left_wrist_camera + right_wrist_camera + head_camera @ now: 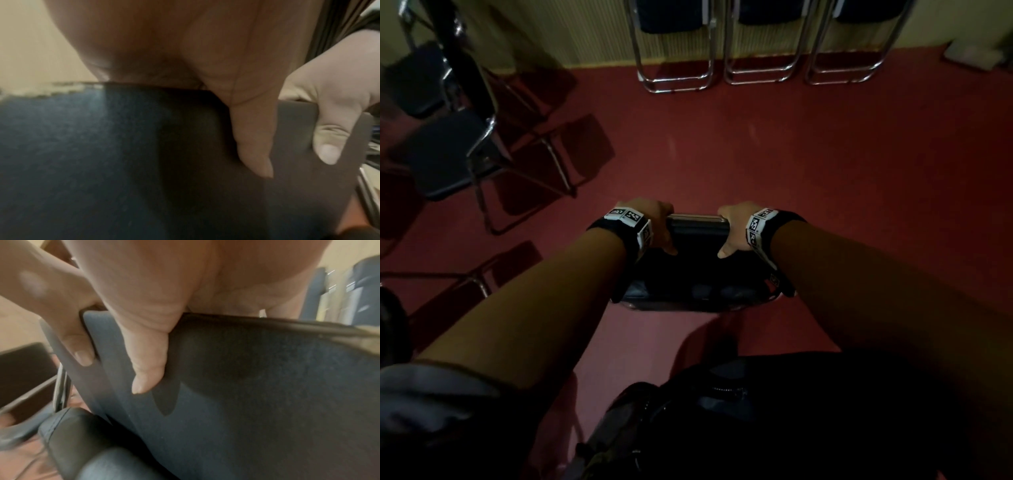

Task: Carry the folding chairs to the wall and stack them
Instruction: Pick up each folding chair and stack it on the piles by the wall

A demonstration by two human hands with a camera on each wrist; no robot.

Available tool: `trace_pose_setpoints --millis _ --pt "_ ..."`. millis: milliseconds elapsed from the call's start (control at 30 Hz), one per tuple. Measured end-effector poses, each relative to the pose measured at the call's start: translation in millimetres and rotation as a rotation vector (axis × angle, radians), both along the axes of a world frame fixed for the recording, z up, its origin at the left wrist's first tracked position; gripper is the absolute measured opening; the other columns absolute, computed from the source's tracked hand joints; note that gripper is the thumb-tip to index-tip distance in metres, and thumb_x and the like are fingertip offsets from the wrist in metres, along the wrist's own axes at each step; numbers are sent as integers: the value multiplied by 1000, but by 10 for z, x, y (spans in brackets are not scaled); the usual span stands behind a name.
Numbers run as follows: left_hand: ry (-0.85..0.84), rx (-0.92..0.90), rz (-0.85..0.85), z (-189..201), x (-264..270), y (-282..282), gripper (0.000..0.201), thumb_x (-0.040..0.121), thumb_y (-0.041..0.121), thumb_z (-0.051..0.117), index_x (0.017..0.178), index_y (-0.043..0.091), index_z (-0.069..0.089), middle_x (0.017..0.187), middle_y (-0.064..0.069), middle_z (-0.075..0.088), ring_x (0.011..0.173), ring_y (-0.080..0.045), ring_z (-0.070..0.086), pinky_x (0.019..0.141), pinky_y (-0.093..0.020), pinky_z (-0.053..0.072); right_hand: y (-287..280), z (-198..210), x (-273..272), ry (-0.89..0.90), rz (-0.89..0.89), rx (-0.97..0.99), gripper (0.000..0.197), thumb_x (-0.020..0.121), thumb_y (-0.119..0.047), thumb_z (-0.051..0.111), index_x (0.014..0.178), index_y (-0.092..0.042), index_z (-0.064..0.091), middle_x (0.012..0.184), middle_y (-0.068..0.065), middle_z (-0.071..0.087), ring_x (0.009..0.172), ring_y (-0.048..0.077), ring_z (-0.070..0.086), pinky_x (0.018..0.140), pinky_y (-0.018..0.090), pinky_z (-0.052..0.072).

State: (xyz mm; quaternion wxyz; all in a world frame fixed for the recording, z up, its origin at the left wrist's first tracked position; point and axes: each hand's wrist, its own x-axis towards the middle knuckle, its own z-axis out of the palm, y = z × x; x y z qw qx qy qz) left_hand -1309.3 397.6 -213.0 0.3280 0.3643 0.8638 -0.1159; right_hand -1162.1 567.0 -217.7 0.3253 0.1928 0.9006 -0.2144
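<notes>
In the head view I hold a dark folding chair (698, 270) by the top edge of its padded backrest, in front of my body above the red floor. My left hand (661, 224) grips the left part of that edge, thumb on the near face. My right hand (734, 228) grips the right part the same way. The left wrist view shows my left thumb (254, 138) pressed on the dark backrest (92, 162). In the right wrist view the right thumb (148, 363) lies on the backrest (267, 394), above the black seat cushion (92, 443). Three folded chairs (767, 44) lean on the wall ahead.
Open dark chairs (448, 154) with chrome frames stand at the left, and another chair frame (465, 281) sits near my left forearm. Bare red floor (756, 154) lies between me and the wall. A pale object (976, 51) lies at the far right by the wall.
</notes>
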Motion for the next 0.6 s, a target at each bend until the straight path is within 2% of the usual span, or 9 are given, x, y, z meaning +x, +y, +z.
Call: trace_pose_setpoints --millis 100,200,333,500,600 --pt "15 31 -59 1 -7 534 72 58 66 91 116 35 61 101 6 66 91 -24 59 77 -35 47 504 6 21 -21 -70 25 94 76 -40 94 151 -11 46 144 14 60 124 33 61 77 30 45" --pt "36 61 -100 -38 -50 916 74 58 70 89 118 36 60 109 5 69 103 -28 66 82 -37 51 875 -30 16 -11 -133 75 93 73 -44 95 149 -18 48 141 9 62 120 32 63 82 34 53" --pt "35 99 -126 -211 -157 1246 69 63 67 87 116 34 59 110 2 68 102 -29 66 85 -38 54 1174 -88 -84 -3 -99 212 73 71 -51 93 130 -27 56 120 2 69 102 31 66 86 40 53" --pt "27 151 -89 -317 -499 1661 64 65 68 84 111 34 57 100 5 60 102 -29 65 90 -40 54 1677 -44 -517 17 -70 259 53 69 -48 92 104 -33 56 102 -3 69 87 27 65 73 38 50" --pt "26 167 -64 -317 -913 1925 62 65 68 84 109 33 58 99 6 61 100 -28 65 84 -38 51 1953 -6 -952 -6 -72 250 52 71 -44 92 102 -32 53 99 -4 65 87 27 63 74 37 47"
